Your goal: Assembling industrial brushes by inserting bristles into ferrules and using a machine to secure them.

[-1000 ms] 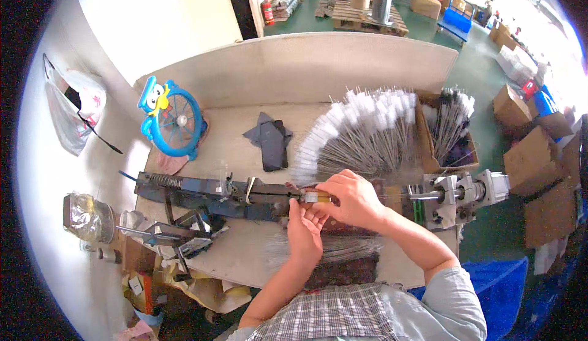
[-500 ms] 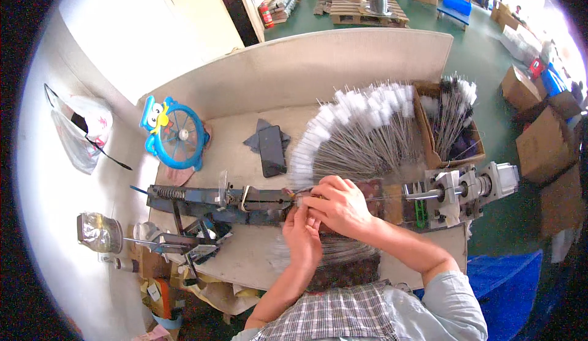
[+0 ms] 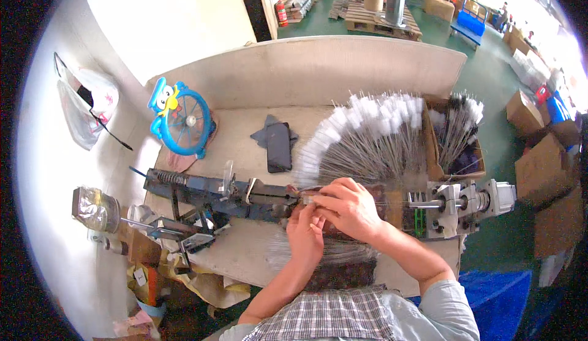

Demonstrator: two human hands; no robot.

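Both hands meet at the middle of a long dark metal bench machine (image 3: 202,189). My right hand (image 3: 352,209) comes in from the right, palm down, its thumb and fingers pinched together beside the machine's central clamp end (image 3: 288,201). Just below and to the left, my left hand (image 3: 305,237) points upward with its fingertips pressed together. Whatever lies between the fingertips is too small and covered to name. Right of the hands, a thin rod runs toward a metal shaft (image 3: 429,204). Behind them fans a big pile of wire-stemmed brushes (image 3: 367,130) with white bristle heads.
A carton (image 3: 435,157) of dark and white brushes stands at the table's back right. A black phone (image 3: 279,147) lies on a grey cloth, left of the pile. A blue toy-like fan (image 3: 185,120) is farther left. A motor (image 3: 501,198) ends the machine on the right.
The whole view has shifted and turned slightly. Both hands stay pinched at the same spot on the machine, with only small finger movement.
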